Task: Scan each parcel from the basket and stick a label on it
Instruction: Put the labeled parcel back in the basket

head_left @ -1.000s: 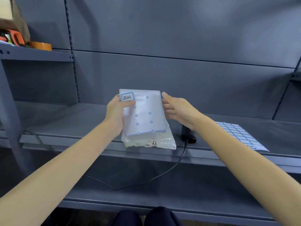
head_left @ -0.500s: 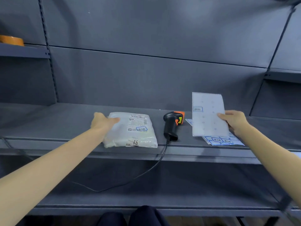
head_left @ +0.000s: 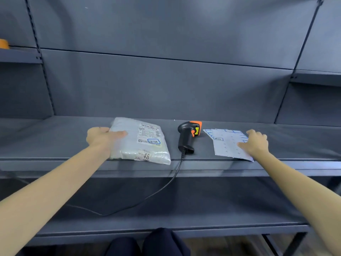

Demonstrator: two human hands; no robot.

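Here, a soft white plastic mailer parcel [head_left: 140, 141] lies flat near the front edge of a dark grey metal shelf [head_left: 55, 137], its printed shipping slip facing up and a small blue-bordered handwritten label [head_left: 154, 141] already stuck on the slip's lower right. The person's left hand [head_left: 103, 138] grasps the parcel's left edge, thumb laid across the top and fingers tucked out of sight beneath or beside it, the forearm reaching in straight from the lower left. Just right of the parcel, and not touching it, a black handheld barcode scanner with an orange head [head_left: 188, 137] stands on the shelf, its black cable [head_left: 162, 189] drooping over the front lip toward the lower tier. Further right, the right hand [head_left: 256, 143] rests knuckles-up on a white backing sheet of blue-bordered sticker labels [head_left: 228, 145], fingers bent down and pressing it flat against the shelf; whether they pinch the sheet cannot be told. With the label on, this parcel appears finished, and the step in hand looks like clearing it away: the left hand would do well to keep a firm hold on the slippery film and lift rather than drag, steering clear of the scanner and its cable, while the right lets go of the sheet so it stays flat and square for the next peel. No basket is in view.
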